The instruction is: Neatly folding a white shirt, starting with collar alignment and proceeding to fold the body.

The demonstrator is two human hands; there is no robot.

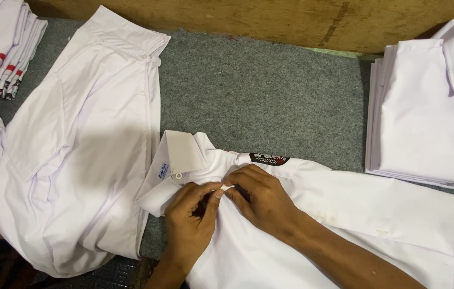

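Hands meet on a white shirt point(312, 214) lying on the grey mat point(259, 91). Left hand point(192, 219) and right hand point(262, 200) both pinch the shirt's front just below its collar point(181, 152). More shirts point(430, 112) sit nearby.

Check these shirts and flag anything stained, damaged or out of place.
The shirt under both hands shows faint yellowish spots on its sleeve, right of the right hand. Otherwise nothing stands out.

White collared shirt point(344, 214) — dark sleeve patch — flat on grey felt.
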